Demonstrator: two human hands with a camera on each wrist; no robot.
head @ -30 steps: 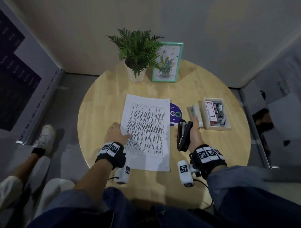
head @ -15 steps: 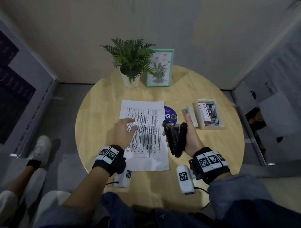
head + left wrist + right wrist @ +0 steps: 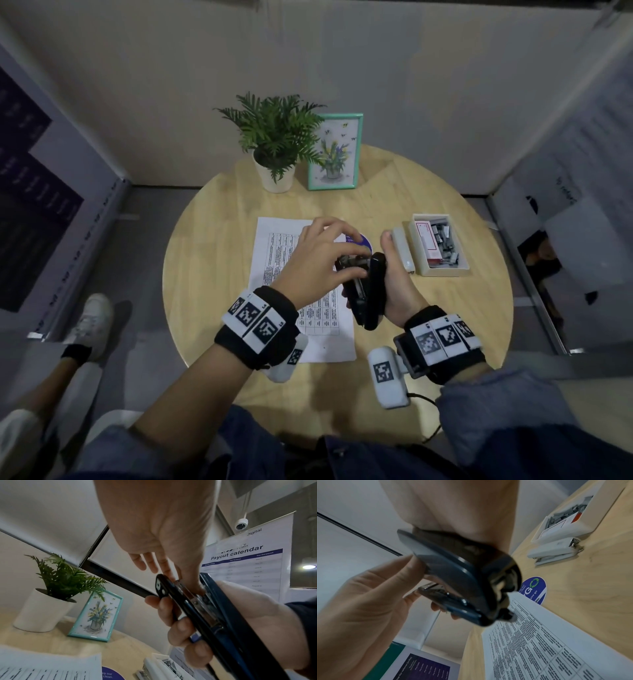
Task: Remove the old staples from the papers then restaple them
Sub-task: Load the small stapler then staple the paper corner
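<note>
A printed sheet of papers (image 3: 274, 253) (image 3: 539, 649) lies flat on the round wooden table (image 3: 212, 260). My right hand (image 3: 397, 291) grips a black stapler (image 3: 373, 291) (image 3: 214, 615) (image 3: 462, 577) above the papers' right edge. The stapler's top cover is swung apart from the metal magazine. My left hand (image 3: 318, 260) (image 3: 163, 534) (image 3: 368, 595) reaches across. Its thumb and forefinger pinch the front of the exposed magazine, while the other fingers spread loosely. Whether staples lie in the magazine is hidden.
A white stapler (image 3: 402, 250) (image 3: 556, 550) lies beside an open box of staples (image 3: 438, 246) at the right. A potted plant (image 3: 274, 147) and a framed picture (image 3: 335, 150) stand at the back. A purple sticker (image 3: 361, 240) sits by the papers.
My left hand left the papers and moved right onto the stapler. My right hand turned the stapler upward, and its cover now stands apart from the magazine.
</note>
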